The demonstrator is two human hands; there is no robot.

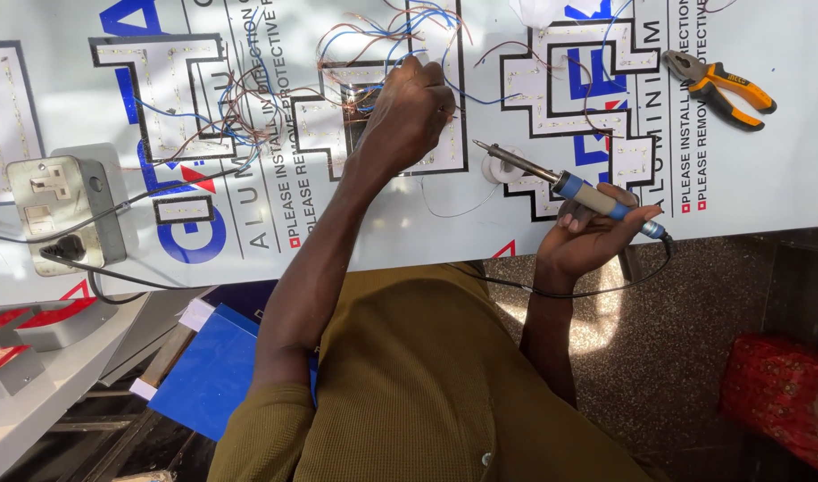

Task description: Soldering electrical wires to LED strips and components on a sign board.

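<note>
Head view | our left hand (409,112) pinches wires (373,40) on the panel (766,170) | our right hand (592,232) grips the soldering iron (569,186) | pliers (717,87) lie apart

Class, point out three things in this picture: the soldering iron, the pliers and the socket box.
soldering iron (580,190): head view, on its blue handle near the right hand.
pliers (728,87): head view, on the orange and black handles.
socket box (61,210): head view, on its grey face.

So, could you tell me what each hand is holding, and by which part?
The right hand holds a soldering iron by its blue handle. The left hand is at the wires; its grip is hidden.
</note>
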